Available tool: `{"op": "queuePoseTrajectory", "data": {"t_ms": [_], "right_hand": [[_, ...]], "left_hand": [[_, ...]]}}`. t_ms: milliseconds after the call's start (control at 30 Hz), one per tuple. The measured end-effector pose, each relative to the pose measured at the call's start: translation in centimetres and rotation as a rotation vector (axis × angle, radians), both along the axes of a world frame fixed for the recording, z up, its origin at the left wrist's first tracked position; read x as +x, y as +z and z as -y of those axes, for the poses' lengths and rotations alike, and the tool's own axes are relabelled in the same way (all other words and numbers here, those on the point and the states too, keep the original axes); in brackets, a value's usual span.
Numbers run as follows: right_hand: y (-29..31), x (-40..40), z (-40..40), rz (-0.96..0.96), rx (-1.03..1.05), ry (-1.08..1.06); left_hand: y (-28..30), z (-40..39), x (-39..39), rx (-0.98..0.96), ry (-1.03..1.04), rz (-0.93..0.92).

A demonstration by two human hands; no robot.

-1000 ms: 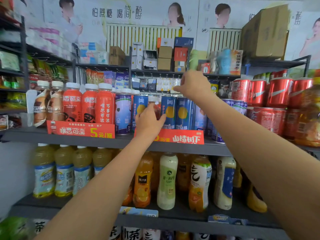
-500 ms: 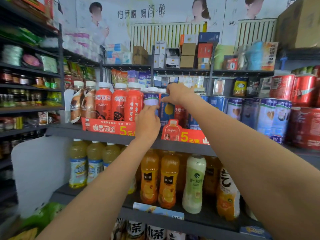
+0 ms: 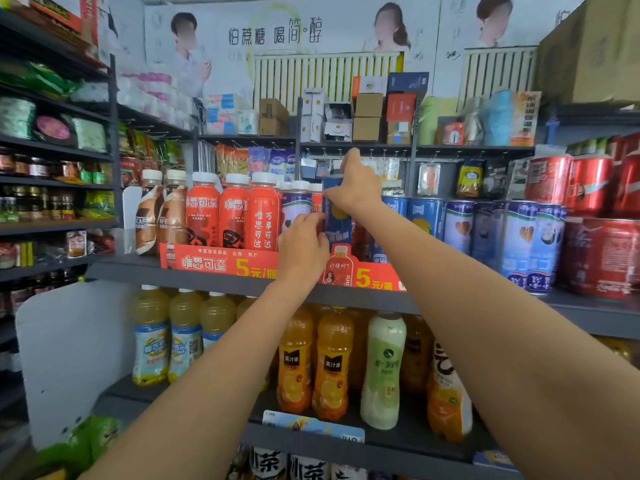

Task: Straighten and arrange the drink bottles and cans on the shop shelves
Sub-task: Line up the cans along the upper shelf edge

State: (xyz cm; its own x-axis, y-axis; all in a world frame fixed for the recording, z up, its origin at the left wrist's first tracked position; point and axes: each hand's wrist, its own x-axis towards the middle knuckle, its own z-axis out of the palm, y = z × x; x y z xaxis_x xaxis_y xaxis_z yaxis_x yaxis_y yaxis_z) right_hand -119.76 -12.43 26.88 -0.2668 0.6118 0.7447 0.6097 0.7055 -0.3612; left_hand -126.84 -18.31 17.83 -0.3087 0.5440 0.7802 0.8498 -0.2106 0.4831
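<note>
Both hands [image 3: 355,183] reach up, gripping one blue can [image 3: 336,216].

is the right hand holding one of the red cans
No, the right hand grips the top of a tall blue can in the middle of the shelf, while the red cans stand untouched far to the right.

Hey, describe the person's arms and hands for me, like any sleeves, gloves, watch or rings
Both forearms are bare as far as the frame shows: no sleeves in view. The left hand and right hand wear no gloves. No watch or bracelet shows at either wrist, and no rings are visible on the fingers in view.
</note>
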Motion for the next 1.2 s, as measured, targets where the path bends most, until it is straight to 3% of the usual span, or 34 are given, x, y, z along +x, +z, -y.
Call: {"op": "queuePoseTrajectory", "data": {"t_ms": [167,333,500,633,767,967,1200], "right_hand": [[1.8,2.3,2.0,-0.342,-0.051,0.221],[3.0,5.4,2.9,-0.39,-0.025,0.22],[4.6,8.0,3.2,-0.613,-0.174,0.313],[5.8,9.4,3.0,-0.541,-0.126,0.199],[5.3,10.9,2.6,-0.411,-0.045,0.035],[6.9,12.5,1.5,-0.661,0.0,0.05],[7.5,10.0,-0.5,-0.727,-0.06,0.173]], "left_hand": [[0.0,-0.3,1.5,-0.01,-0.077,0.081],[-0.1,-0.6,2.9,-0.163,0.045,-0.022],[-0.7,0.1,3.6,-0.229,0.097,-0.213],[-0.9,0.4,4.8,-0.174,0.117,-0.357],[0.0,0.2,5.9,-0.209,0.128,-0.19],[1.6,-1.2,6.8,-0.143,0.024,0.004],[3.6,-3.3,7.4,-0.158,-0.162,0.195]]}}
